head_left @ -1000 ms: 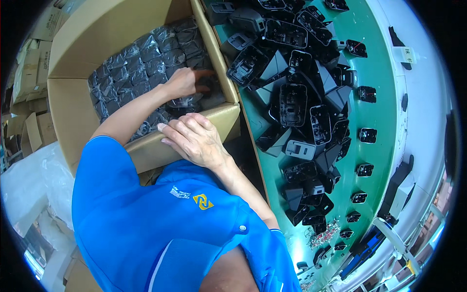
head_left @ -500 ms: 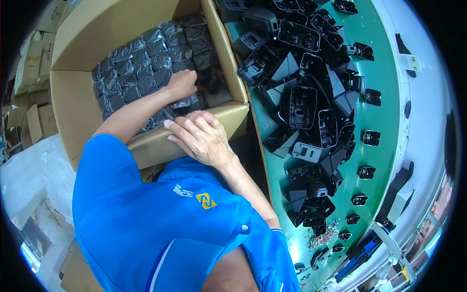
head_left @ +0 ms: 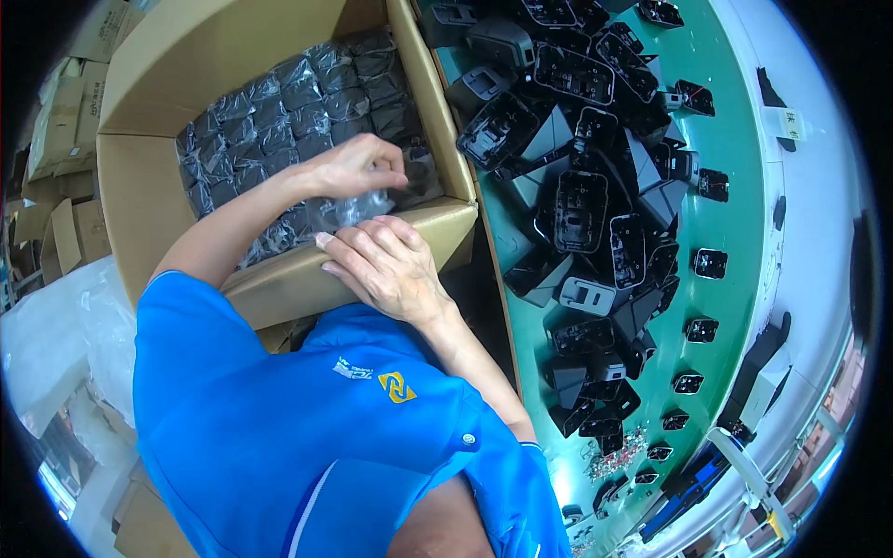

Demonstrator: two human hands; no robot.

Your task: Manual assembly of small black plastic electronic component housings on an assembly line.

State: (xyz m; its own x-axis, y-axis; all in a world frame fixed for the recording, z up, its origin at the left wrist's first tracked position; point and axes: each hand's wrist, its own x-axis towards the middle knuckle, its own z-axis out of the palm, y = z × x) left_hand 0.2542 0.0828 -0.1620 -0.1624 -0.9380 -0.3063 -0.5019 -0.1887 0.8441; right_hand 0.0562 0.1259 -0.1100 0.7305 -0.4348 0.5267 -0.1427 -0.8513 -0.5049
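Observation:
My left hand (head_left: 363,167) is inside a cardboard box (head_left: 130,186), its fingers pinched together on a crumpled clear plastic bag (head_left: 349,210) that hangs below it. Whether the bag holds anything is hard to see. Under and around that hand lie rows of dark block-shaped parts (head_left: 270,130), each wrapped in clear plastic. My right hand (head_left: 395,270) lies flat over the box's near rim with its fingers stretched out, close to the bag. At the box's near right corner, beyond my left hand, is a shadowed gap between the parts and the wall.
To the right runs a green table (head_left: 735,214) with a heap of black plastic housings (head_left: 577,209) and a row of small dark frames (head_left: 712,263). Small shiny bits (head_left: 619,453) lie nearer. Cardboard boxes (head_left: 70,130) and white plastic sheeting (head_left: 70,325) are at the left.
My left hand has risen and shifted slightly right, drawing the clear plastic toward the near rim. My right hand has stayed on the rim.

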